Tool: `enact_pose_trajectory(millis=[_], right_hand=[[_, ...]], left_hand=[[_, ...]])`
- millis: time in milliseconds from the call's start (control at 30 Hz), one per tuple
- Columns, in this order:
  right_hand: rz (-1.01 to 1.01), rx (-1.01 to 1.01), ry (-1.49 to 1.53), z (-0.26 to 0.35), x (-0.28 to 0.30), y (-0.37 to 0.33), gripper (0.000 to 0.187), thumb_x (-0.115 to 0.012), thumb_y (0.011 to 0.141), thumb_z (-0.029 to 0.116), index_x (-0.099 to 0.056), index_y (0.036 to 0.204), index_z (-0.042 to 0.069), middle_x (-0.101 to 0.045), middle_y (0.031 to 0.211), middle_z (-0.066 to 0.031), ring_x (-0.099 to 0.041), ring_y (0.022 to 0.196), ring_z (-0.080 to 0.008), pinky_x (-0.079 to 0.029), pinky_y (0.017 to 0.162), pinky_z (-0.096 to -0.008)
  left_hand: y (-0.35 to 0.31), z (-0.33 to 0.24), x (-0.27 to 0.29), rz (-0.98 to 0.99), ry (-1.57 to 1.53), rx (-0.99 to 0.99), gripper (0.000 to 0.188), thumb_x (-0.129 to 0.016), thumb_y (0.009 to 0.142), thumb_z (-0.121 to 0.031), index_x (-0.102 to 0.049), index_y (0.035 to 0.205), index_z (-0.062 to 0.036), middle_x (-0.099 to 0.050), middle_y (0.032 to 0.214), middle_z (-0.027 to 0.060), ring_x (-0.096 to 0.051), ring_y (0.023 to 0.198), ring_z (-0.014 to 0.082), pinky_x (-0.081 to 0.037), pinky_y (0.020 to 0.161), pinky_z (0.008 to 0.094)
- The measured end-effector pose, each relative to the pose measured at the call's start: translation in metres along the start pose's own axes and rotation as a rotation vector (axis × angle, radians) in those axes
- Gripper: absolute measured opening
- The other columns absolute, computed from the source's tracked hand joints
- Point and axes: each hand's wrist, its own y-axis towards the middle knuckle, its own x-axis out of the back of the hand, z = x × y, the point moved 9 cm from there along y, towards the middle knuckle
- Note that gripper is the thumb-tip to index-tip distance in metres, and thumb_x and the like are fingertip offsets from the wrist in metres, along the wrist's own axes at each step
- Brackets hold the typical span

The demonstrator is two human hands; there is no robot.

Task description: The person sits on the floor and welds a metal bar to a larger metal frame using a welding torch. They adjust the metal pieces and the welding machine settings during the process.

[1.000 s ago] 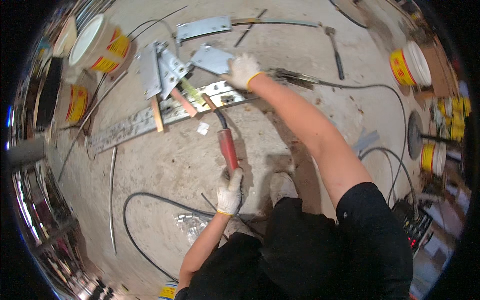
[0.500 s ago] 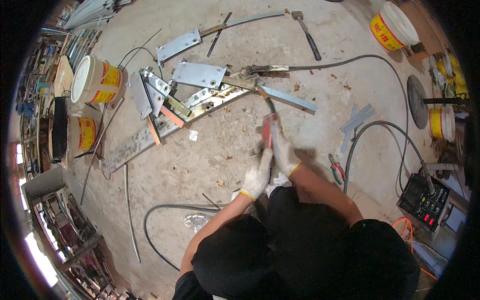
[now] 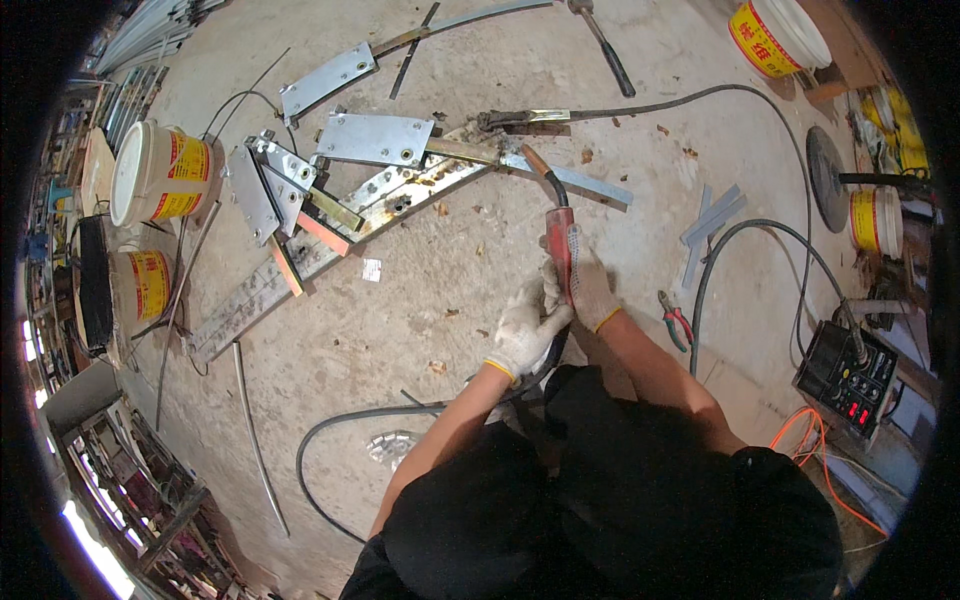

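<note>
A red-bodied welding torch [image 3: 560, 240] with a bent neck and copper-coloured nozzle points away from me. My right hand [image 3: 594, 287], in a white knit glove, is wrapped round its handle. My left hand [image 3: 525, 330], gloved too, closes on the rear of the handle where the black cable leaves it. The nozzle hangs by a flat steel bar [image 3: 590, 184], near the far end of a scorched metal beam [image 3: 250, 300]. A steel plate with bolts [image 3: 375, 138] and a brass-coloured bar [image 3: 462, 150] rest across that beam.
Left of the plate lie more bolted plates [image 3: 255, 195]. An earth clamp [image 3: 510, 118] grips the beam's far end. A hammer [image 3: 604, 50], flat strips [image 3: 712, 220] and red-handled pliers [image 3: 677, 322] lie around. A welding machine [image 3: 848, 385] stands right; white buckets [image 3: 165, 170] stand left.
The torch has moved right, its nozzle off the joint at the beam's end. Both hands have gone with it, still on the handle. The whole view has shifted slightly.
</note>
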Motion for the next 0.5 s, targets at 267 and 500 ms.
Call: enact_pose_trajectory(millis=[267, 500], right_hand=[[-0.01, -0.003, -0.026, -0.012, -0.012, 0.007, 0.063, -0.042, 0.103, 0.062, -0.062, 0.125, 0.006, -0.059, 0.071, -0.0031, -0.051, 0.049, -0.0134, -0.042, 0.042, -0.0295], [-0.095, 0.155, 0.032, 0.002, 0.005, 0.002, 0.057, -0.043, 0.104, 0.061, -0.061, 0.118, 0.009, -0.061, 0.077, -0.0041, -0.051, 0.052, -0.0133, -0.041, 0.043, -0.0298]], left_hand=[[0.005, 0.026, 0.004, -0.056, 0.353, -0.092, 0.083, -0.059, 0.09, -0.059, -0.048, 0.146, 0.0008, -0.043, 0.152, 0.0299, -0.033, 0.147, 0.0435, -0.028, 0.121, 0.0458], [0.057, 0.012, 0.018, -0.15, -0.694, 0.068, 0.069, -0.053, 0.101, -0.057, -0.055, 0.139, 0.0006, -0.065, 0.128, 0.0161, -0.065, 0.108, 0.0259, -0.052, 0.092, 0.0378]])
